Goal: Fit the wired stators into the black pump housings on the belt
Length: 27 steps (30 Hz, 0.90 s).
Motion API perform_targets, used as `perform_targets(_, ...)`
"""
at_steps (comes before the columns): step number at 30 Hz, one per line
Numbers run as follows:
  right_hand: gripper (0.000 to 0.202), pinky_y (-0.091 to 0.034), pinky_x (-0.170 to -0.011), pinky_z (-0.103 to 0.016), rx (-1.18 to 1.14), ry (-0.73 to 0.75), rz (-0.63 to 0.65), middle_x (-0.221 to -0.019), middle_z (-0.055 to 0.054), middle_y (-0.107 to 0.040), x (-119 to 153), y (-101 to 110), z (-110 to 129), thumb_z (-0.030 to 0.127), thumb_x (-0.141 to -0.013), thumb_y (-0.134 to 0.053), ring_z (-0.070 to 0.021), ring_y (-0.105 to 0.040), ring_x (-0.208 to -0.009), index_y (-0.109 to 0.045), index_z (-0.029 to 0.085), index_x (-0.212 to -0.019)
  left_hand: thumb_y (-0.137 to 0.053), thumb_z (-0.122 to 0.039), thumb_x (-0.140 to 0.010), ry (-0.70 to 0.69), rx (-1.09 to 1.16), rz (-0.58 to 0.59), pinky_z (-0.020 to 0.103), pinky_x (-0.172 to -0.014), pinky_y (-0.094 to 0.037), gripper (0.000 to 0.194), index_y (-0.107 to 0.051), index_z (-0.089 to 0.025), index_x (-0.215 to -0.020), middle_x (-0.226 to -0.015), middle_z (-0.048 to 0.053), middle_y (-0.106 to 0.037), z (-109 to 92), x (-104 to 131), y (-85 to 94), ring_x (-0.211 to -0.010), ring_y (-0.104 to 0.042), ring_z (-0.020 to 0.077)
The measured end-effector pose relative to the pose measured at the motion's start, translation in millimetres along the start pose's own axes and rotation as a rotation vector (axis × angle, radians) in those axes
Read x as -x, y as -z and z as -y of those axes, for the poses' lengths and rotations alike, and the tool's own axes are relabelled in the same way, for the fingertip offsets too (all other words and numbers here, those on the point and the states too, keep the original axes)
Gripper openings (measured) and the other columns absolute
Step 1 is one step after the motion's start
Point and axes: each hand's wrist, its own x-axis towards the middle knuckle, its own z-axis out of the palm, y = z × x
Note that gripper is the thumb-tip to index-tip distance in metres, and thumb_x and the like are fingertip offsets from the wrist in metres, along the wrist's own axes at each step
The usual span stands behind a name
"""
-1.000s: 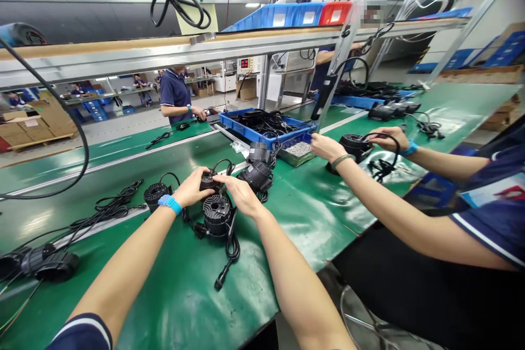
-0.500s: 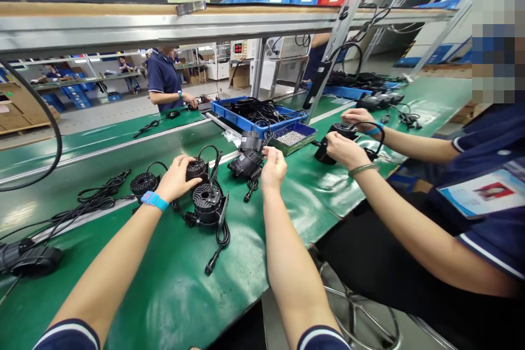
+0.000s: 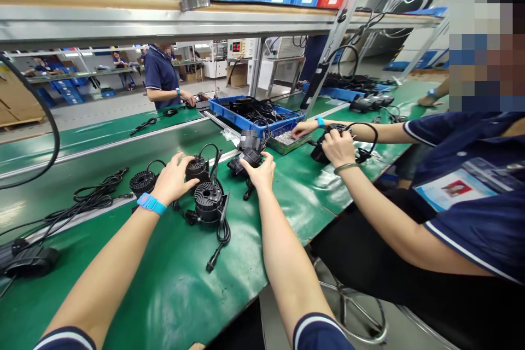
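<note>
My left hand (image 3: 174, 178), with a blue wristband, is at a round black motor unit (image 3: 197, 167), thumb at its near side and fingers at its far side. Just in front stands another round black unit (image 3: 208, 201) with ridged top and coiled cable. My right hand (image 3: 263, 170) has thumb and fingers apart at the near black motor unit (image 3: 245, 161); its thumb reaches the casing, though a firm grip does not show. Behind that lies a similar unit (image 3: 249, 140). A third round unit (image 3: 143, 181) sits left of my left hand.
A blue tray (image 3: 229, 116) of black cables stands behind, beside a smaller tray (image 3: 287, 149) of small metal parts. At right, a co-worker's hand (image 3: 339, 147) holds a black unit; their other hand (image 3: 303, 129) is in the parts tray. Cables (image 3: 98, 191) lie left. A shelf (image 3: 123, 22) crosses overhead.
My right hand has moved left to the black motor unit, its fingers spreading. My left hand stays at its unit. The co-worker's far hand has moved from their unit into the parts tray.
</note>
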Motion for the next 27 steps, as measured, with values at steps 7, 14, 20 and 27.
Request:
perform_targets(7, 0.079, -0.051, -0.097, -0.050, 0.011, 0.021, 0.022, -0.125, -0.015, -0.059, 3.9, -4.7, 1.9, 0.061, -0.064, -0.082, -0.0346, -0.061, -0.115, -0.050, 0.026, -0.127, -0.055, -0.055, -0.098, -0.199, 0.224, -0.341, 0.048, -0.114, -0.046, 0.048, -0.051, -0.027, -0.136, -0.138, 0.010, -0.059, -33.6, 59.1, 9.3, -0.132, -0.055, 0.0297)
perform_targets(14, 0.061, -0.054, -0.091, -0.048, 0.046, 0.041, 0.033, -0.111, -0.007, -0.066, 8.4, -8.1, 11.1, 0.049, -0.072, -0.080, -0.0284, -0.066, -0.100, -0.050, 0.028, -0.121, -0.064, -0.054, -0.093, -0.120, 0.326, -0.168, 0.052, -0.108, -0.053, 0.060, -0.044, -0.031, -0.145, -0.150, 0.012, -0.048, -41.5, 106.3, -46.5, -0.135, -0.055, 0.0336)
perform_targets(20, 0.045, -0.051, -0.101, -0.046, 0.111, 0.207, 0.045, -0.126, -0.008, -0.062, 28.2, 20.8, 23.4, 0.035, -0.075, -0.080, -0.0300, -0.062, -0.114, -0.058, 0.028, -0.114, -0.067, -0.048, -0.093, -0.131, 0.382, -0.274, 0.056, -0.105, -0.054, 0.067, -0.037, -0.028, -0.149, -0.139, 0.015, -0.057, -27.5, 116.2, -70.6, -0.134, -0.056, 0.0369)
perform_targets(27, 0.048, -0.047, -0.103, -0.053, 0.262, 0.219, -0.018, -0.129, -0.011, -0.060, 1.4, 72.6, 0.9, 0.033, -0.076, -0.080, -0.0355, -0.060, -0.118, -0.058, 0.026, -0.118, -0.066, -0.044, -0.094, -0.149, 0.375, -0.267, 0.052, -0.104, -0.056, 0.062, -0.038, -0.029, -0.148, -0.140, 0.015, -0.055, -36.1, 108.8, -73.7, -0.138, -0.053, 0.0354)
